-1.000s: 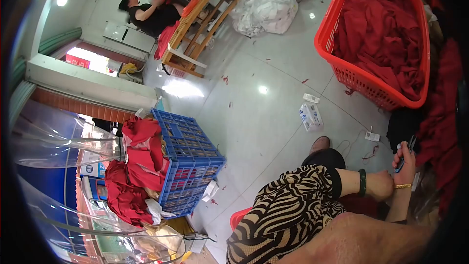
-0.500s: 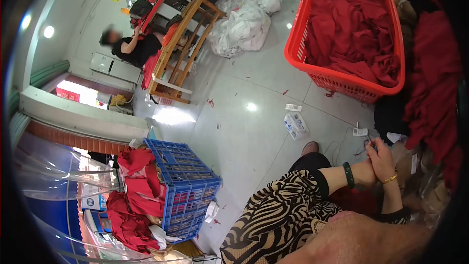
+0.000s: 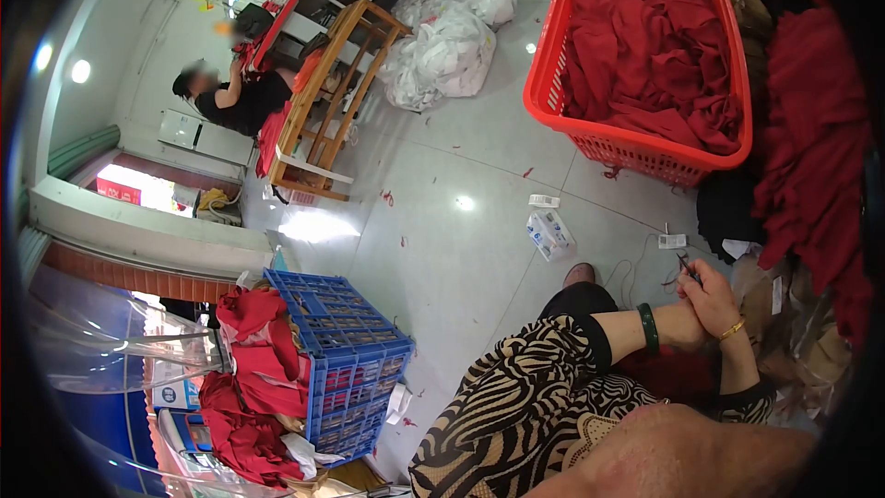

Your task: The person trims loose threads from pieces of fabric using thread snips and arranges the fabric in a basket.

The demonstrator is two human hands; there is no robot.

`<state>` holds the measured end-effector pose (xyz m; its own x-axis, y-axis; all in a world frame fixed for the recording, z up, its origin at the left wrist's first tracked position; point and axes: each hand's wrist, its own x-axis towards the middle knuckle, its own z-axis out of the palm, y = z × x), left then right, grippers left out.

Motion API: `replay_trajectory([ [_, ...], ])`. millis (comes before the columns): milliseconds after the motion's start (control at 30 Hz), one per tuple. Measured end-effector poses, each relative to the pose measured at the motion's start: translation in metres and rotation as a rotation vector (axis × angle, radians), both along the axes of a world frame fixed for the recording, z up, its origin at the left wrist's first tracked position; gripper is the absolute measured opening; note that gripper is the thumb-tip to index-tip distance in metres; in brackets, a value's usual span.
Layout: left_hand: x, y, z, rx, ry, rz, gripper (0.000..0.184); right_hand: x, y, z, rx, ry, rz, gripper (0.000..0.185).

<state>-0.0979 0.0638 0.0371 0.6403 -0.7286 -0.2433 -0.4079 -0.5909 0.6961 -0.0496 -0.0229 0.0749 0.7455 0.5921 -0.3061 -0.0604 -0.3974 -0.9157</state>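
Snips (image 3: 690, 269) clenched in right hand (image 3: 712, 299), left hand (image 3: 680, 326) half-hidden, grip unclear, black cloth (image 3: 722, 212) nearby

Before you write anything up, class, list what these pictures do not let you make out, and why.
In the head view:
Fingers of the left hand: hidden by the right hand.
Rear of the small dark tool: inside that grip.
Floor of the red basket: under red cloth.
Print on the floor tag: too small.
Co-worker: face blurred.
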Motion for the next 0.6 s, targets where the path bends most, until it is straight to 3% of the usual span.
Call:
replay_trajectory([
  [33,0.001,-0.001,0.000,0.049,-0.007,-0.040,0.019,-0.001,-0.001,-0.003,0.021,-0.008,-0.017,0.018],
  [133,-0.010,-0.007,-0.042,-0.118,-0.045,0.003,0.018,-0.009,-0.002,-0.002,0.004,0.002,-0.066,0.017],
  [333,-0.005,-0.015,-0.008,-0.320,-0.176,0.117,0.014,-0.008,-0.004,0.001,0.217,0.180,-0.250,0.015],
  [433,0.016,-0.010,0.046,0.034,0.001,-0.033,0.012,0.002,-0.009,0.014,0.409,0.355,-0.507,0.013],
  [600,0.008,-0.011,-0.015,0.103,-0.227,-0.247,0.007,0.002,-0.015,-0.008,0.449,0.539,-0.607,0.014],
])
